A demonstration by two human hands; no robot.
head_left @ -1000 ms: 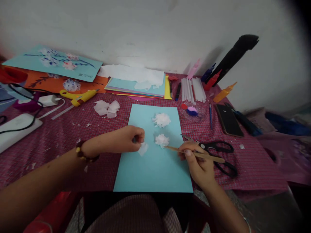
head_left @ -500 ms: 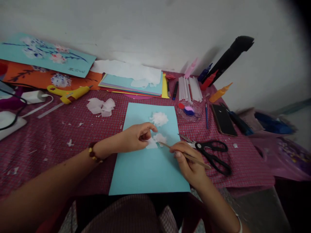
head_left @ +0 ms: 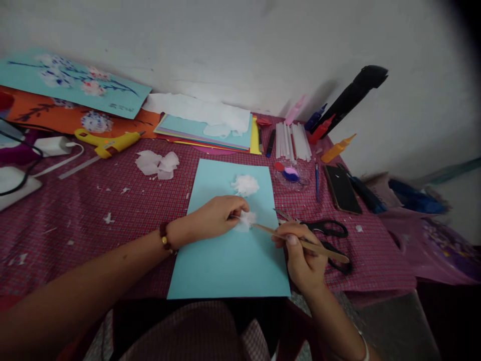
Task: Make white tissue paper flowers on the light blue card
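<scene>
A light blue paper sheet (head_left: 229, 250) lies in front of me on the red checked cloth. Two white tissue tufts are on it: one (head_left: 245, 185) near the top, and a lower one (head_left: 246, 219) under my fingers. My left hand (head_left: 218, 215) is closed in a pinch, pressing white tissue against the lower tuft. My right hand (head_left: 302, 253) grips a thin wooden stick (head_left: 300, 240) whose tip touches that same tuft. Black scissors (head_left: 326, 238) lie just right of the sheet, partly behind my right hand.
Loose tissue pieces (head_left: 158, 164) and a yellow glue gun (head_left: 107, 143) lie to the left. Stacked coloured paper (head_left: 210, 131), white sticks (head_left: 293, 141), pens, a black phone (head_left: 340, 188) and an orange bottle (head_left: 337, 148) line the back and right. Finished flower pictures (head_left: 71, 85) lean at the far left.
My left hand carried a small tissue piece from the sheet's left part rightward onto the lower tuft. The stick tip stayed at the tuft. The view shifted slightly.
</scene>
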